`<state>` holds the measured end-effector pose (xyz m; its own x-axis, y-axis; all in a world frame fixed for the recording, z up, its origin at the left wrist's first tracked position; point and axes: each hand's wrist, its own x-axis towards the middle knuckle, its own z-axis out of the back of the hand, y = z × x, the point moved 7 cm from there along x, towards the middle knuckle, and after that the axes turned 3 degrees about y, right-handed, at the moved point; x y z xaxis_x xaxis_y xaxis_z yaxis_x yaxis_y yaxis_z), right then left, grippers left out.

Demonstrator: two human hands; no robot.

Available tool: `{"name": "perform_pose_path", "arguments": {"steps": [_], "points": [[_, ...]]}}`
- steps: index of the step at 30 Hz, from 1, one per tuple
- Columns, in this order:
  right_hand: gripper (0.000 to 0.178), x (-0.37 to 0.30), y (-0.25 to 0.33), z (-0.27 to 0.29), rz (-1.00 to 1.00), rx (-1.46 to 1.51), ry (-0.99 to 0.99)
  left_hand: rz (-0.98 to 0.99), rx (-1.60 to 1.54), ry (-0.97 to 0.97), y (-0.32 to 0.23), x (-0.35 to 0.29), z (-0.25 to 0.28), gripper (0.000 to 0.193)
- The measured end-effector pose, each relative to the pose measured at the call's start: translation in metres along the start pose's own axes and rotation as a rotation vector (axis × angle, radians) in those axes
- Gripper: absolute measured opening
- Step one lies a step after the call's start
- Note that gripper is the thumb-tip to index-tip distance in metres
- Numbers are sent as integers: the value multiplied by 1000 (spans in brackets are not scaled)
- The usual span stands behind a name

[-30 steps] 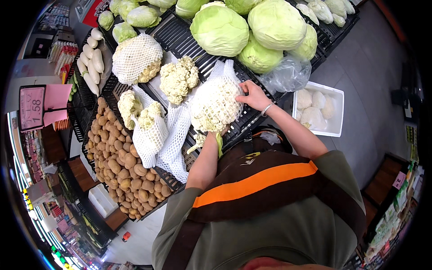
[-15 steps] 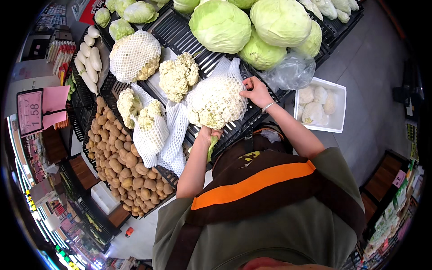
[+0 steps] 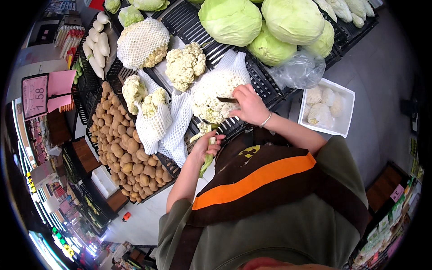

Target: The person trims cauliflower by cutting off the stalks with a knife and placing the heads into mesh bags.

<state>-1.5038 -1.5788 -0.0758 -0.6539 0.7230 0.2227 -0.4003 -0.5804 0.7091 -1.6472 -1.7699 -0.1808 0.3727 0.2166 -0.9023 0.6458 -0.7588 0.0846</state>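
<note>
A large cauliflower [image 3: 207, 96], partly wrapped in a white foam net [image 3: 231, 67], rests on the black slatted crate in front of me. My right hand [image 3: 250, 105] is closed on a small knife [image 3: 227, 100], its dark blade lying across the cauliflower's face. Just below, my left hand [image 3: 209, 146] is closed on a cauliflower trimming [image 3: 201, 131] with a pale stalk and a green leaf [image 3: 206, 164] hanging down. To the left lie a bare cauliflower [image 3: 184, 66], smaller florets partly in a net [image 3: 154, 114], and a netted cauliflower [image 3: 143, 42].
Potatoes [image 3: 123, 148] are heaped at the left, with white radishes [image 3: 96, 49] beyond. Green cabbages [image 3: 231, 20] sit at the far side, beside a clear plastic bag [image 3: 299, 69]. A white foam box [image 3: 348, 110] of netted produce stands at the right.
My right hand has shifted from the net's edge onto the cauliflower's face, and a knife now shows in it. My left hand has come down from beneath the cauliflower with a trimming.
</note>
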Motion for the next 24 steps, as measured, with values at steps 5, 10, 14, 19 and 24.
{"name": "perform_pose_path", "arguments": {"steps": [5, 10, 14, 19, 24], "points": [[28, 10, -63, 3, -441, 380, 14, -330, 515, -220, -15, -71, -18, 33], [34, 32, -97, 9, -549, 391, -119, -1209, 1177, -592, -100, -105, -78, 32], [37, 38, -115, 3, -655, 369, -53, -1531, 1626, -551, -140, -83, -158, 49], [43, 39, -124, -5, -657, 411, -20, -1214, 1793, -526, -181, -29, -164, 44], [47, 16, -68, 48, -437, 27, -110, -1064, 1516, -442, -202, -4, -144, 35]]}}
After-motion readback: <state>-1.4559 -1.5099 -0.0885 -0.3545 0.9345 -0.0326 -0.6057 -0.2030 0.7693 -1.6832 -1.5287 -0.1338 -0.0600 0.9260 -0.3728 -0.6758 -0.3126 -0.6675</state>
